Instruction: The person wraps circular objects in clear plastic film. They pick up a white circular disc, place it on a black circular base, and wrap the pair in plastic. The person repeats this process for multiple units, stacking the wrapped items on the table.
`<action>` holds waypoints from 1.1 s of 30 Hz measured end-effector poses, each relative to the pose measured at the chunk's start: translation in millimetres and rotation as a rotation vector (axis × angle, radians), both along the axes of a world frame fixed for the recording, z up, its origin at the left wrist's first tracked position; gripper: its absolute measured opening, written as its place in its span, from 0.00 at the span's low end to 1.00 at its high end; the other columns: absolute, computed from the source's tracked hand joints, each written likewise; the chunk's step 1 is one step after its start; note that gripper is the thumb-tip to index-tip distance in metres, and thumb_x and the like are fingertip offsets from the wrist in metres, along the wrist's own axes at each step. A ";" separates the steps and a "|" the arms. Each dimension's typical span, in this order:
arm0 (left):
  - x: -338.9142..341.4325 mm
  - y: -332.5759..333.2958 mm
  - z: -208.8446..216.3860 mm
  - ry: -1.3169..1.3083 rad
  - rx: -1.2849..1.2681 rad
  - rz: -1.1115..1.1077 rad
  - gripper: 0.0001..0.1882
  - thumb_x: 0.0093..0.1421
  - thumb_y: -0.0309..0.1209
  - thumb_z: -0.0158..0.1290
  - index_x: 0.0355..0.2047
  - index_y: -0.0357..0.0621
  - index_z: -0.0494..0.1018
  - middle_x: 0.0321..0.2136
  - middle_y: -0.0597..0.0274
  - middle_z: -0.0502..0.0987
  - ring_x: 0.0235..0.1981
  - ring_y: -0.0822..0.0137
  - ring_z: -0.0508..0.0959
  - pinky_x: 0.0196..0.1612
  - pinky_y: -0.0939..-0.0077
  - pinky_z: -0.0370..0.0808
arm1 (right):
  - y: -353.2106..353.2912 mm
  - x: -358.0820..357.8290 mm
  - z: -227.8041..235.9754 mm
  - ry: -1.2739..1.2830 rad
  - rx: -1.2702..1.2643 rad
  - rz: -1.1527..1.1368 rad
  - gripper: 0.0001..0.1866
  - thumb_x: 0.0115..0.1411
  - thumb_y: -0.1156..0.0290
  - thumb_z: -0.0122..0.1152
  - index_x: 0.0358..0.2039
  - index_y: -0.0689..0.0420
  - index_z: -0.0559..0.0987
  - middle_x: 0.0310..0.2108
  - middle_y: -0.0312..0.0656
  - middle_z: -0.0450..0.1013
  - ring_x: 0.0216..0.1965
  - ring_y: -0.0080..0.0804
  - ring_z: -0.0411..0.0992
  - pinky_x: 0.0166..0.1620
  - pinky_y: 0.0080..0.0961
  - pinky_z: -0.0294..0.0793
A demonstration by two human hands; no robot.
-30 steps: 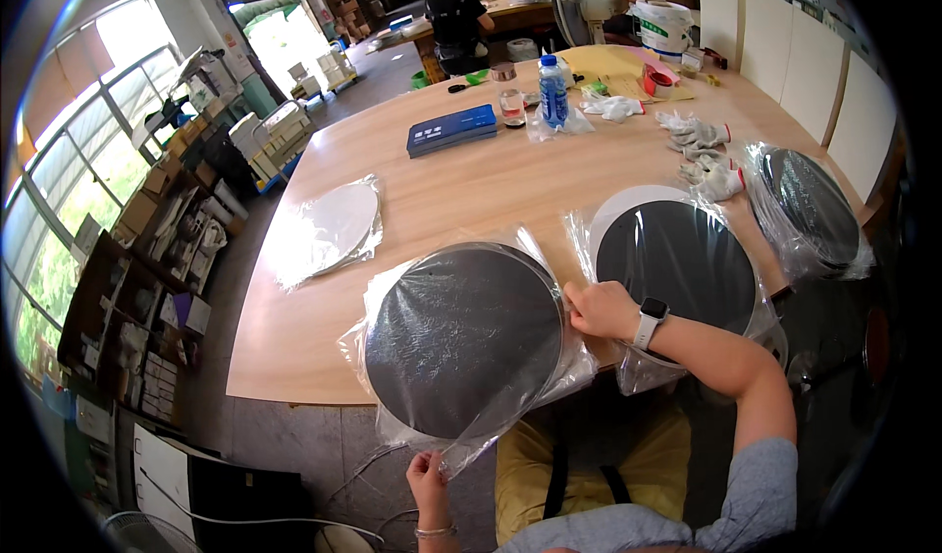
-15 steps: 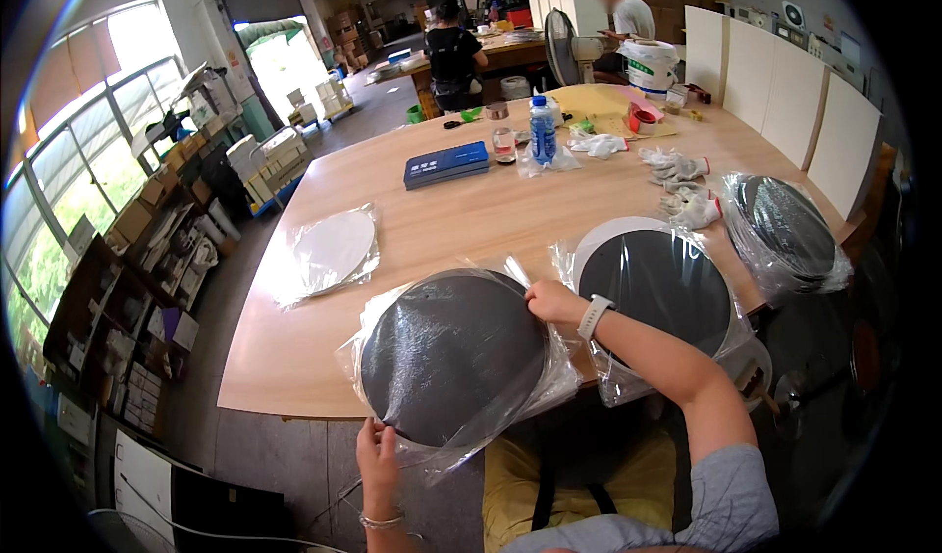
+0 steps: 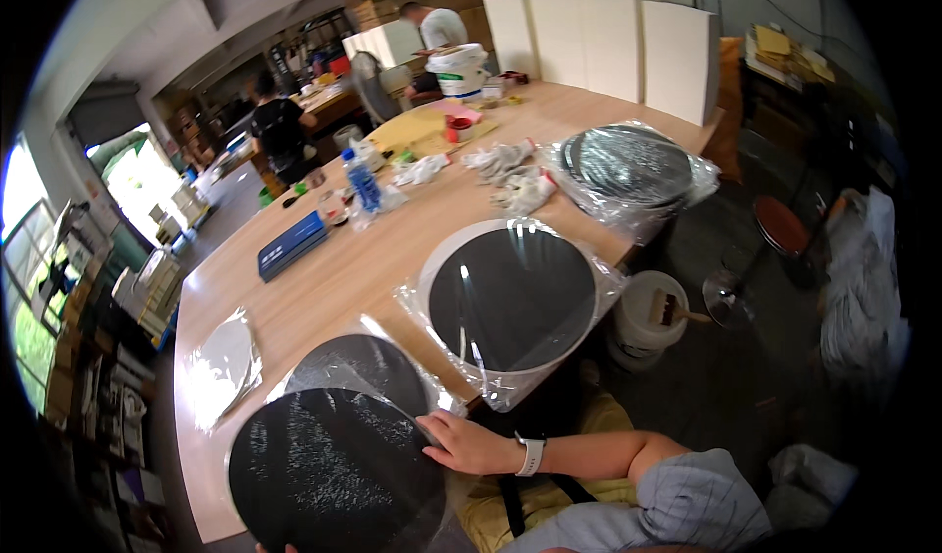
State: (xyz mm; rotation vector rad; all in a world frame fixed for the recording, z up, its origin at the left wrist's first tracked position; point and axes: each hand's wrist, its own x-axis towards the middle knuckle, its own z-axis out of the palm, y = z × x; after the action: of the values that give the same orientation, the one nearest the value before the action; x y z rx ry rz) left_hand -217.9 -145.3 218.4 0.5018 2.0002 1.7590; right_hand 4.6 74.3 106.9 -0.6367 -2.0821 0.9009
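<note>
A large black disc in a clear plastic bag lies tilted over the near edge of the wooden table. My right hand, with a watch on the wrist, grips the disc's right edge through the plastic. Only a sliver of my left hand shows at the bottom of the picture, by the disc's lower edge, and its grip is hidden. Under the upper part of the bag a second dark round shape shows.
Another bagged black disc on a white round lies to the right, a bagged stack farther back. A bagged white disc, blue box, water bottle, gloves, floor bucket with brush. Two people work at the back.
The view has swung to the right and closer. The bagged disc has come toward me over the table edge. My right hand has slid down its right edge, and my left hand has dropped almost out of view.
</note>
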 end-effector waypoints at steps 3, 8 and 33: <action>-8.2 -0.5 7.0 0.190 0.130 -0.209 0.24 0.59 0.24 0.49 0.55 0.34 0.59 0.48 0.55 0.69 0.45 0.66 0.70 0.49 0.74 0.67 | -15.6 26.9 -13.2 0.073 -0.152 -0.039 0.24 0.60 0.65 0.54 0.51 0.68 0.63 0.43 0.52 0.63 0.42 0.44 0.67 0.45 0.31 0.68; 25.9 59.4 43.9 0.216 0.355 -0.368 0.25 0.58 0.23 0.50 0.56 0.35 0.59 0.51 0.52 0.67 0.50 0.62 0.68 0.55 0.68 0.63 | -0.7 116.9 -22.1 0.622 -0.471 -0.299 0.13 0.64 0.65 0.50 0.42 0.62 0.71 0.32 0.38 0.70 0.33 0.26 0.70 0.39 0.22 0.72; 156.5 323.6 -119.5 -0.267 0.107 -0.831 0.11 0.60 0.26 0.49 0.42 0.34 0.66 0.30 0.60 0.74 0.23 0.68 0.76 0.17 0.78 0.71 | 69.8 240.5 -54.5 1.047 -1.171 -0.224 0.08 0.61 0.75 0.46 0.39 0.62 0.72 0.40 0.45 0.72 0.40 0.39 0.73 0.46 0.33 0.72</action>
State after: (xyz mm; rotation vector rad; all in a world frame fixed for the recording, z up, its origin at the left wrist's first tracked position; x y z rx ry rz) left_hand -61.4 178.2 98.8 0.9129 1.2387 1.3078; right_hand 245.1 144.2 52.4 -0.6903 -0.4297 1.7845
